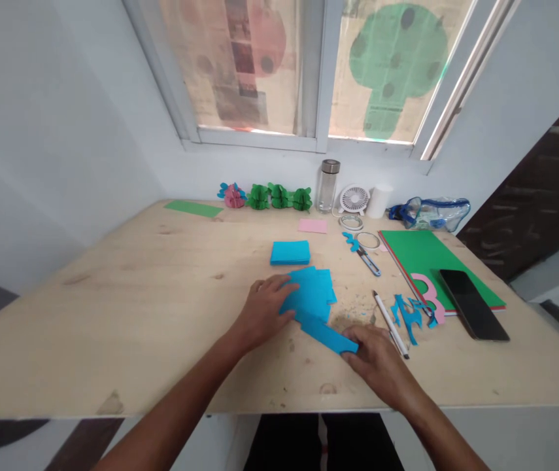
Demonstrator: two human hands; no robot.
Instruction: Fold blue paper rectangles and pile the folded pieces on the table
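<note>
My right hand [376,361] pinches one end of a folded blue paper strip [325,335] between thumb and fingers. The strip slants up and leftward, its far end meeting the lower edge of a loose pile of blue paper pieces [311,291]. On the left side of that pile rests my left hand [264,309], fingers spread over the paper and thumb near the strip's far end. Just behind lies a neat stack of blue paper rectangles [289,252]. Whether the strip is joined to the pile I cannot tell.
Right of my hands lie a white pen [389,324], blue paper scraps [410,317], a utility knife [368,260], tape rolls [351,223], green sheets [436,261] and a phone [473,304]. Along the wall stand green paper figures [279,196], a glass bottle [327,186] and a small fan [354,198].
</note>
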